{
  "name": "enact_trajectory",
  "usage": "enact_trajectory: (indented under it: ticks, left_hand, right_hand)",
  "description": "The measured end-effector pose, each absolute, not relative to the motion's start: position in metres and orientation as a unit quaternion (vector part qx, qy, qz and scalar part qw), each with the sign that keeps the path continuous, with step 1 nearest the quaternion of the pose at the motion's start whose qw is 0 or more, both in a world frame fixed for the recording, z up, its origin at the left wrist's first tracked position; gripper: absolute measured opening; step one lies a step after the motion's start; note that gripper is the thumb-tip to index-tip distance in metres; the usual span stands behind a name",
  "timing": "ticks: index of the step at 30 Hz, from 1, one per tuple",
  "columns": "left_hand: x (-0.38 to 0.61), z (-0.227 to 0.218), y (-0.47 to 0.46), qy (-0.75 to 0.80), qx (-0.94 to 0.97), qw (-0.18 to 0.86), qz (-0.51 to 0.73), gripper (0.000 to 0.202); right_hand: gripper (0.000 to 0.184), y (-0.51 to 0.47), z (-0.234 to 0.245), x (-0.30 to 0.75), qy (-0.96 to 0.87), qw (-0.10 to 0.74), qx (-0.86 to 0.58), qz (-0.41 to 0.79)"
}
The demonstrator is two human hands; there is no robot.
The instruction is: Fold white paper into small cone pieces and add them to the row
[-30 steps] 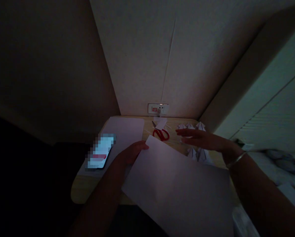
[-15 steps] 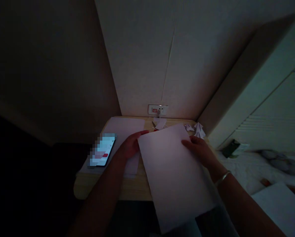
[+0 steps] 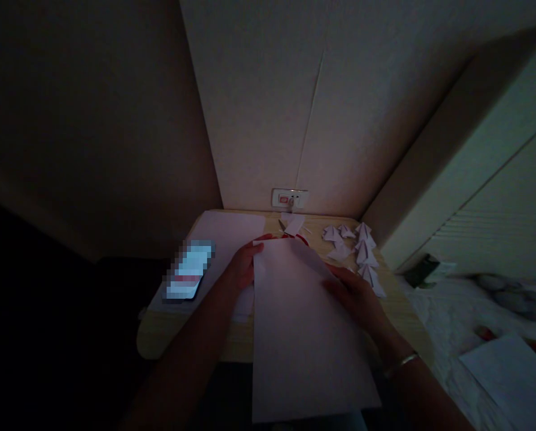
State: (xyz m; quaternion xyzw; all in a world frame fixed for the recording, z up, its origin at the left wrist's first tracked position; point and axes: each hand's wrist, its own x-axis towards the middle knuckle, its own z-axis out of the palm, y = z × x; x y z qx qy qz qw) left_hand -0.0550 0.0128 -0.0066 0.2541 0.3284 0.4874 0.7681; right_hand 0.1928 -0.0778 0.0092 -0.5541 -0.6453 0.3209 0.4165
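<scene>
A white sheet of paper (image 3: 303, 335) is held up between my two hands, its lower end hanging past the table's front edge. My left hand (image 3: 246, 263) pinches its upper left corner, thumb on the face and fingers behind. At the right edge, my right hand (image 3: 351, 293) grips it, the fingers partly hidden. Just beyond the sheet's top lie scissors (image 3: 300, 239) with red handles, partly covered, and small paper scraps (image 3: 294, 225). Several folded white paper pieces (image 3: 366, 251) stand at the table's right side.
The small wooden table (image 3: 160, 338) stands against a wall with a socket (image 3: 290, 198). More white paper (image 3: 232, 224) lies at the left, with a lit phone (image 3: 189, 270) on it. To the right is a bed (image 3: 451, 335) with another white sheet (image 3: 510, 365).
The sheet has swung to hang straighter and shifted left at its bottom. My right hand has moved down along its edge, and more folded pieces now show.
</scene>
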Motion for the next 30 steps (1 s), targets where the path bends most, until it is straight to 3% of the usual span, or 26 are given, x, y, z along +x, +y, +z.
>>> enact_trajectory:
  ticks: [3, 10, 15, 18, 22, 24, 27, 30]
  left_hand:
    - [-0.055, -0.007, 0.014, 0.321, 0.233, 0.78, 0.484, 0.033]
    - [-0.055, -0.009, 0.018, 0.314, 0.185, 0.783, 0.504, 0.039]
    - [-0.053, -0.004, 0.013, 0.299, 0.22, 0.785, 0.496, 0.036]
    - [-0.052, -0.003, 0.008, 0.303, 0.276, 0.767, 0.493, 0.051]
    - [-0.05, -0.004, 0.006, 0.286, 0.302, 0.768, 0.486, 0.066]
    - [-0.05, -0.003, 0.006, 0.277, 0.302, 0.771, 0.487, 0.068]
    - [-0.05, -0.002, 0.005, 0.263, 0.31, 0.776, 0.482, 0.068]
    - [-0.05, -0.001, 0.003, 0.248, 0.329, 0.775, 0.48, 0.067]
  right_hand:
    - [0.045, -0.084, 0.006, 0.195, -0.723, 0.371, -0.519, 0.266]
    - [0.065, -0.11, 0.016, 0.179, -0.853, 0.166, -0.465, 0.171]
    - [0.071, -0.117, 0.012, 0.168, -0.873, 0.115, -0.453, 0.14]
    - [0.069, -0.121, 0.01, 0.167, -0.869, 0.106, -0.458, 0.154]
    - [0.056, -0.125, 0.021, 0.173, -0.864, 0.105, -0.433, 0.236]
    - [0.067, -0.12, 0.031, 0.177, -0.844, 0.115, -0.409, 0.326]
    - [0.066, -0.097, 0.039, 0.177, -0.752, 0.206, -0.411, 0.472]
    - [0.051, -0.066, 0.035, 0.163, -0.642, 0.248, -0.449, 0.57]
